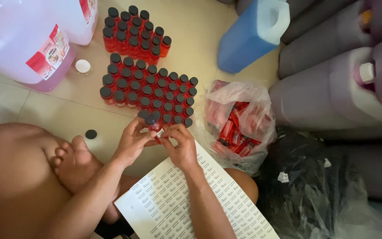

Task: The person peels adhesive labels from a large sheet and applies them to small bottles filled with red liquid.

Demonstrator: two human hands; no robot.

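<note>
My left hand (132, 142) and my right hand (181, 146) together hold one small red bottle with a black cap (152, 124) just above my lap. A small white sticker sits at the fingertips against the bottle. Beyond my hands, several identical small red bottles (149, 90) stand in tight rows on the tiled floor, with a second cluster (135, 33) farther away. A white sheet of small printed stickers (191, 201) lies across my right leg, under my right forearm.
Two large pale pink jugs (23, 40) stand at the upper left, beside a loose white cap (83, 67). A loose black cap (91, 134) lies near my foot. A clear plastic bag of red items (237, 126), a blue jug (253, 35), purple jugs (341, 88) and a black bag (315, 186) crowd the right.
</note>
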